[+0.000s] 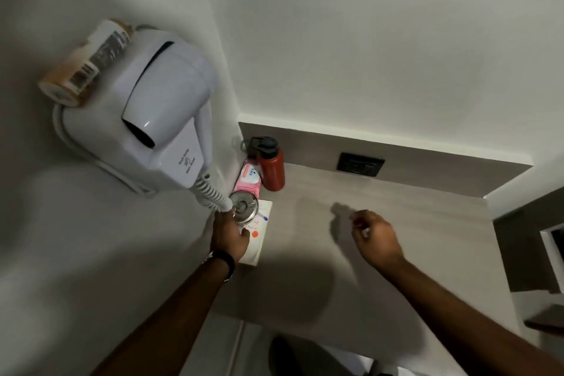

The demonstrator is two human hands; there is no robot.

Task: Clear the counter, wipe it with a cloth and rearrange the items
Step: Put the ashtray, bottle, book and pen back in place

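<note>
Your left hand grips a steel lidded cup, setting it on the white book just beyond your knuckles, likely restocking the counter. Your right hand, loosely curled and empty, hovers alongside. The red bottle stands farther ahead.

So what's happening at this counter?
A person is tidying a grey counter. Their left hand is on a shiny steel container that stands on a white book by the left wall. Behind it lie a pink packet and a red bottle in the corner. The right hand hovers loosely curled over the bare middle; whether it holds anything is unclear. No cloth is visible.
</note>
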